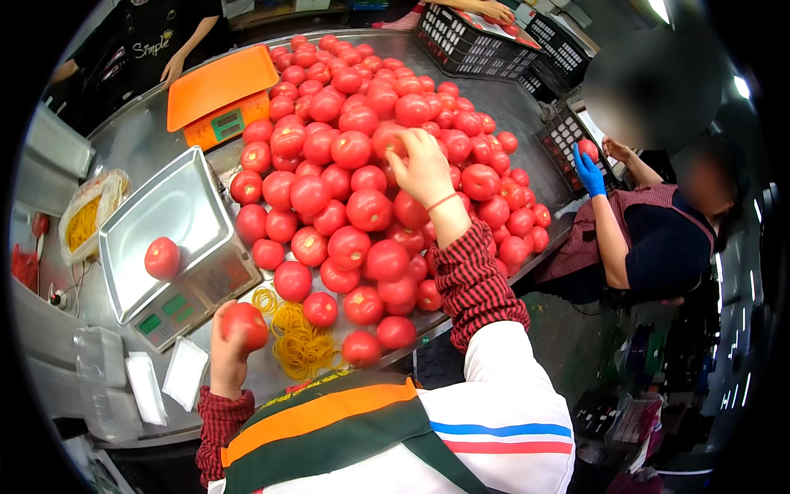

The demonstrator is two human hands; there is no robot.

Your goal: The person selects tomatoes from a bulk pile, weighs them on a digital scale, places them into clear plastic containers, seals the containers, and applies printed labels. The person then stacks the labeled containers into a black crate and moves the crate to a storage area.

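Note:
My left hand [226, 355] grips a red tomato [247, 326] low in front of me, beside the near corner of the scale. Stretched over the large tomato pile [349, 150], my right hand [423, 167] has its fingers on one tomato [389, 139] near the top; whether they have closed round it is hard to tell. A single tomato [162, 258] rests on the metal pan [185, 204] of the silver weighing scale [210, 296]. Yellow rubber bands [302, 343] lie heaped on the metal table between my left hand and the pile.
An orange scale [225, 92] stands behind the silver one. Left are a bag of rubber bands [84, 222], white packets [185, 373] and clear plastic trays [102, 370]. Black crates [475, 52] stand at the far right. A blue-gloved co-worker [589, 170] holds a tomato; others stand across the table.

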